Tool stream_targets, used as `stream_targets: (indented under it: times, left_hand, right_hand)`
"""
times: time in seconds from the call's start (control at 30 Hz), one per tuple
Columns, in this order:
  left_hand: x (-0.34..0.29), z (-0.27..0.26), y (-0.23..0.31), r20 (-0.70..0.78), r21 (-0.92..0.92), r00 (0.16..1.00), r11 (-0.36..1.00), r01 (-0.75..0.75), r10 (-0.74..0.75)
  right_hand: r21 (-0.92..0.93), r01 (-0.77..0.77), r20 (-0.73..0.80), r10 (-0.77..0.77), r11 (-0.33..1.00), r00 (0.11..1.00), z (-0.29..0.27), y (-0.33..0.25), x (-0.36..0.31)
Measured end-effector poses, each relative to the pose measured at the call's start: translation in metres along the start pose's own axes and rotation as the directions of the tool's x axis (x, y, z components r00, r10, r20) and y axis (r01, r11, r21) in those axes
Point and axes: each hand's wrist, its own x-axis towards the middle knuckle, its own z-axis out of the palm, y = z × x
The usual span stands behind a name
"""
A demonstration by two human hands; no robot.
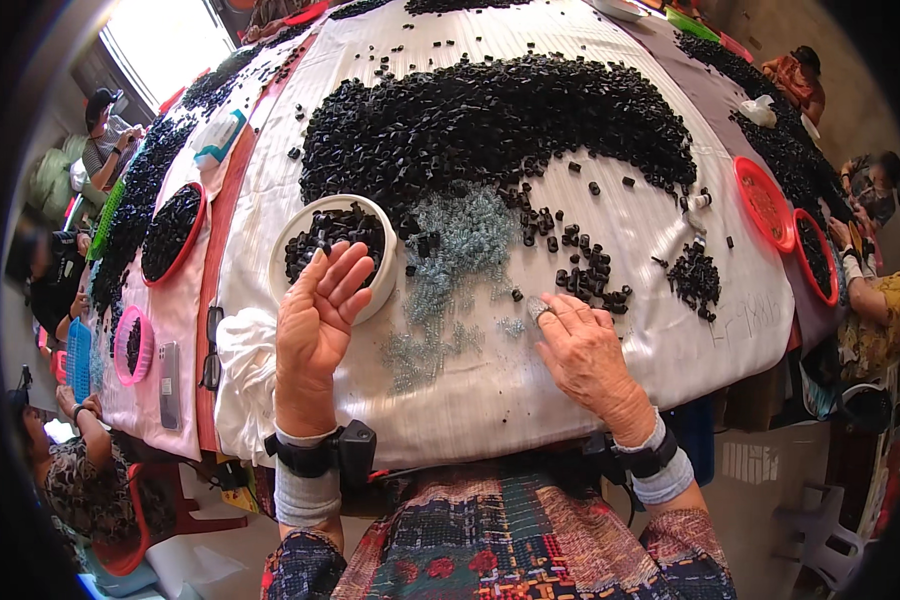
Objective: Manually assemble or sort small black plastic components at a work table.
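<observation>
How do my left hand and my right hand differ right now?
The left hand is raised, palm up and open, fingers spread over the rim of the white bowl of black pieces; the right hand lies palm down on the white cloth. The left touches no springs; the right's fingertips press small metal springs. Both wear dark wrist straps.

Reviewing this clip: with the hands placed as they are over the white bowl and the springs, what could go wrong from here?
1. The left hand is raised, palm open, at the rim of the white bowl full of black parts; a bump might tip it or spill some.
2. The right hand presses on the small springs, which lie thin and tangled; several may lift together.
3. Loose black pieces lie scattered nearby and could mix in.
</observation>
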Motion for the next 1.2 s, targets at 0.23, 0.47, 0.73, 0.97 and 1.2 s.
stream_targets:
  times: [0.23,0.47,0.73,0.97,1.2]
  left_hand:
    - [-0.008,0.0,-0.003,0.044,-0.074,0.998,0.996,0.04,-0.037]
    - [-0.034,0.003,-0.028,0.383,0.149,0.916,0.987,0.064,-0.117]
    - [-0.047,0.011,-0.062,0.307,0.423,0.833,0.85,0.313,-0.46]
    - [-0.055,0.008,-0.071,0.273,0.479,0.807,0.802,0.358,-0.523]
    - [-0.055,0.013,-0.074,0.284,0.498,0.799,0.793,0.35,-0.531]
  right_hand:
    - [0.038,0.083,-0.055,-0.081,0.996,0.995,0.011,-0.004,0.022]
    - [-0.016,0.113,-0.047,-0.113,0.994,0.992,0.009,-0.016,0.002]
    - [0.066,0.154,-0.054,-0.151,0.986,0.987,0.021,-0.046,-0.005]
    - [0.04,-0.013,-0.313,0.025,0.999,0.949,0.019,-0.015,-0.005]
    - [0.004,-0.041,-0.241,0.041,0.999,0.97,0.006,0.005,0.01]
